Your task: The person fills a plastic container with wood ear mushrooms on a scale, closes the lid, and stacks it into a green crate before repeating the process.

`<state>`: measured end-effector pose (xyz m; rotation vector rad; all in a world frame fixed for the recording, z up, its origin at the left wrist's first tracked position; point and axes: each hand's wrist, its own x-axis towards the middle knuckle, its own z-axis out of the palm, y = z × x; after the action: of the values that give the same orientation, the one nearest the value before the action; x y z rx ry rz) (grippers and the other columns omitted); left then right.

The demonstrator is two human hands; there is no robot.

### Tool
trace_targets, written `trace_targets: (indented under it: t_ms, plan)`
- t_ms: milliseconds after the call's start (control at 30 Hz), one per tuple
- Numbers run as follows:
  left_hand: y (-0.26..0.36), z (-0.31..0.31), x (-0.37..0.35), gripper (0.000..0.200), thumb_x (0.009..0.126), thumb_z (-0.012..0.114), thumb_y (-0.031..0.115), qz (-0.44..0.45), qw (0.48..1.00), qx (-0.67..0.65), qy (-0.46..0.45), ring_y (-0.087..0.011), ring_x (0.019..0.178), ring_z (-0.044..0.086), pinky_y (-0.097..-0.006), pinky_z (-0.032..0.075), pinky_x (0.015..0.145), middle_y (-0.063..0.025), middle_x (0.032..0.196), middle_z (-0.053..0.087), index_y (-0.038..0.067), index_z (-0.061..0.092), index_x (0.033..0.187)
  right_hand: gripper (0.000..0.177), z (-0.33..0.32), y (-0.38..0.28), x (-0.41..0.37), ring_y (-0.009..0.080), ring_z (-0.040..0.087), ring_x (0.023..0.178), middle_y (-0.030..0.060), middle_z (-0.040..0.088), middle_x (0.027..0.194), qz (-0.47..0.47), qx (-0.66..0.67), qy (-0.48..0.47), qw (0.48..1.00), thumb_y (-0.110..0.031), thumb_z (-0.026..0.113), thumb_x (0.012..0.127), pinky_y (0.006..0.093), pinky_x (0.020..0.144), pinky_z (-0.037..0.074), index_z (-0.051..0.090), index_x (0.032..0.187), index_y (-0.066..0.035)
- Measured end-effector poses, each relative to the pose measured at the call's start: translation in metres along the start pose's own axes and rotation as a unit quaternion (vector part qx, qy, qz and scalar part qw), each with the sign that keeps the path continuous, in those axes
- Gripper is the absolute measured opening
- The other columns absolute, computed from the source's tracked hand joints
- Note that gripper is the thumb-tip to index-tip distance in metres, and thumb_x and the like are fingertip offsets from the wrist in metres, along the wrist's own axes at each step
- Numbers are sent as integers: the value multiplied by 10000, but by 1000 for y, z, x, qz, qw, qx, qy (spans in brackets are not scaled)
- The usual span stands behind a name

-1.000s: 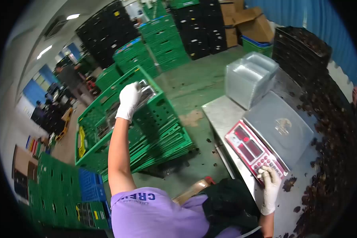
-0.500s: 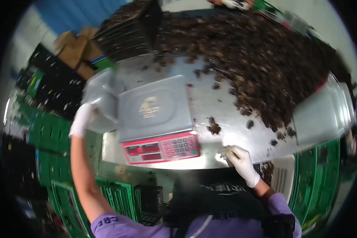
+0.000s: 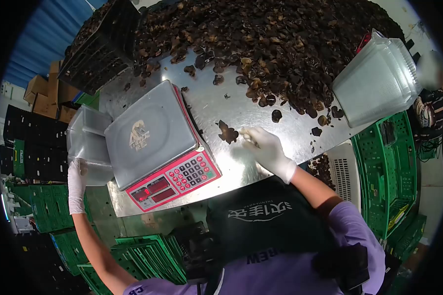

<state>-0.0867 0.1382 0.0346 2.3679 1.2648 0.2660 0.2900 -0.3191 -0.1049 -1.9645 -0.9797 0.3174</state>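
Note:
My left hand [image 3: 77,184], in a white glove, is closed on the near end of nested clear plastic trays [image 3: 89,140] left of the scale. The digital scale [image 3: 150,135] has a grey platform, bare apart from a worn mark, and a red keypad panel with a lit display. To the right of the scale, my gloved right hand [image 3: 266,150] is low over the metal table, fingers half bent and a gap at the thumb. Its fingertips are right beside a small dark piece of wood ear mushroom [image 3: 227,132].
A large heap of wood ear mushrooms [image 3: 270,54] covers the back of the metal table [image 3: 206,108]. A black crate [image 3: 101,49] leans at the far left. Stacked clear containers [image 3: 376,81] stand at the right. Green crates [image 3: 386,162] flank the table.
The view has turned and shifted. My right hand has moved from the table's front edge up to the small mushroom piece. My left hand stays at the clear trays.

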Motion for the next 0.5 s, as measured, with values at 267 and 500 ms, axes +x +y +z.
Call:
trace_targets:
  t_ms: [267, 500]
  plan:
    - [7, -10, -7, 304, 758, 608, -56, 168, 968, 184, 2, -232, 832, 630, -307, 505, 731, -104, 902, 625, 13, 642, 1052, 353, 34, 14, 49, 183, 630, 718, 75, 638, 877, 90, 65, -115, 987, -155, 631, 878, 278, 629, 497, 571, 1202, -29]
    - [-9, -20, 8, 238, 628, 702, -75, 144, 964, 211, 71, -182, 643, 586, -321, 491, 616, -96, 725, 614, -5, 590, 826, 248, 0, 38, 49, 141, 624, 663, 90, 664, 895, 229, 637, -118, 726, -158, 519, 991, 237, 559, 514, 572, 1189, -19]
